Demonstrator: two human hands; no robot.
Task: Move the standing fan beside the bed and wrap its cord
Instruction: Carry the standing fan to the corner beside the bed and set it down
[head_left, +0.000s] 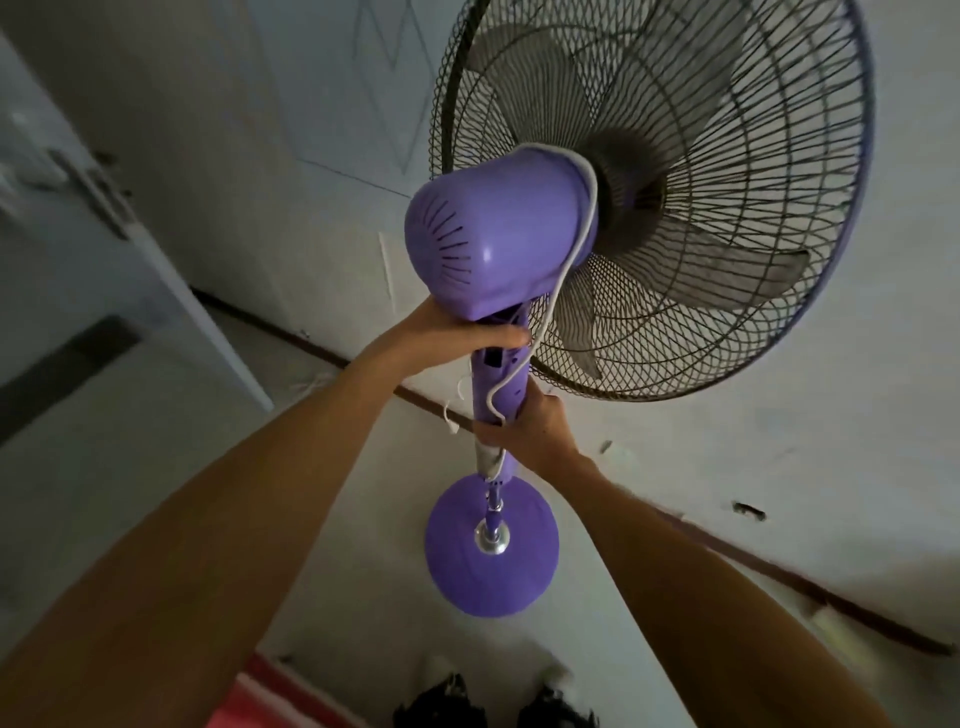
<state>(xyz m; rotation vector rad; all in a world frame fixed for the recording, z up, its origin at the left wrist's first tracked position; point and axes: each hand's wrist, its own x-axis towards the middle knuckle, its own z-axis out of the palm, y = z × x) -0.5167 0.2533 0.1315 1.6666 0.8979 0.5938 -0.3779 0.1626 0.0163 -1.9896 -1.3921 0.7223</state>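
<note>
A purple standing fan (498, 239) with a dark wire cage (727, 208) and grey blades fills the upper middle of the head view, seen from behind and above. Its round purple base (467, 577) rests on the pale floor close to the wall. A white cord (582, 244) loops over the motor housing and runs down the neck. My left hand (457, 338) grips the neck just under the motor housing. My right hand (540, 431) holds the column lower down, with the cord pinned under its fingers.
A white wall with a dark skirting strip (727, 545) runs behind the fan. A pale door (104, 291) with a handle stands at the left. A red edge (260, 691) shows at the bottom left, and my feet in dark sandals (498, 701) are below the base.
</note>
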